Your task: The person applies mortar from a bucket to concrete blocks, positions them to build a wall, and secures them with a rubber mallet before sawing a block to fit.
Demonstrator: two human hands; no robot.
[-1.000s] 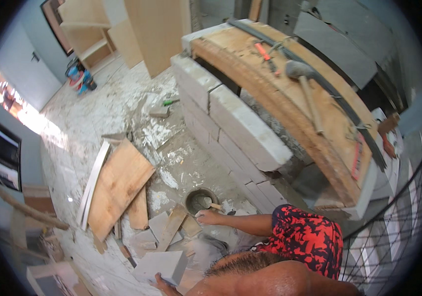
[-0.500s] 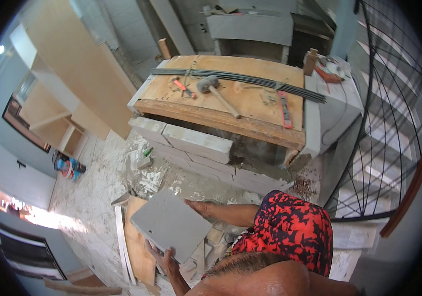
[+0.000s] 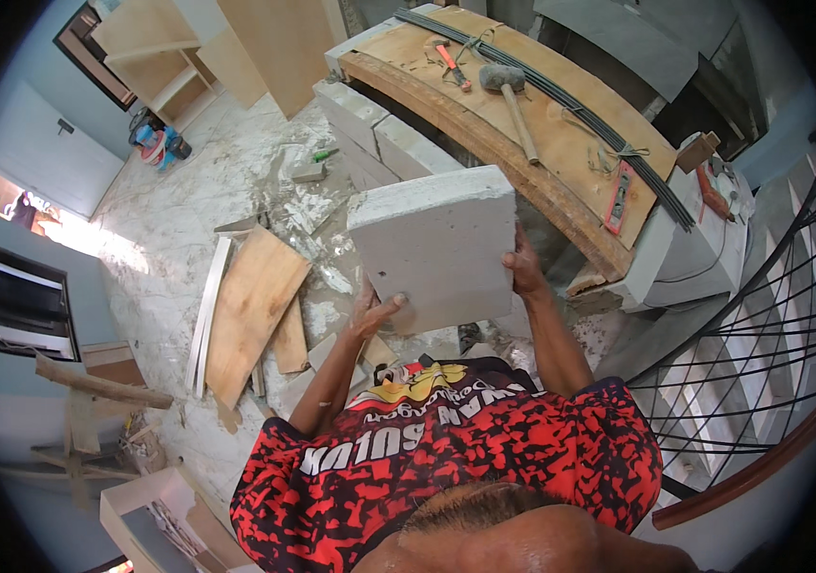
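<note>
A grey lightweight concrete block (image 3: 436, 253) is raised in front of me, its broad face toward me and its rough top edge up. My left hand (image 3: 376, 313) grips its lower left side, thumb on the face. On the block's right edge my right hand (image 3: 523, 265) is closed, its thumb at the near face and the other fingers hidden behind. Beyond the block runs a low wall of similar blocks (image 3: 406, 151), partly hidden by the held one. A plywood top with a timber edge (image 3: 484, 138) lies over the structure behind that wall.
On the plywood lie a rubber mallet (image 3: 513, 105), an orange-handled hammer (image 3: 450, 65), a red level (image 3: 620, 196) and a bundle of dark rods (image 3: 570, 115). Plywood offcuts (image 3: 253, 320) lie on the floor at left. A black metal railing (image 3: 761, 334) stands at right.
The block has gone from lying low at the left to being held up at the centre. My view has turned, and both arms now reach forward.
</note>
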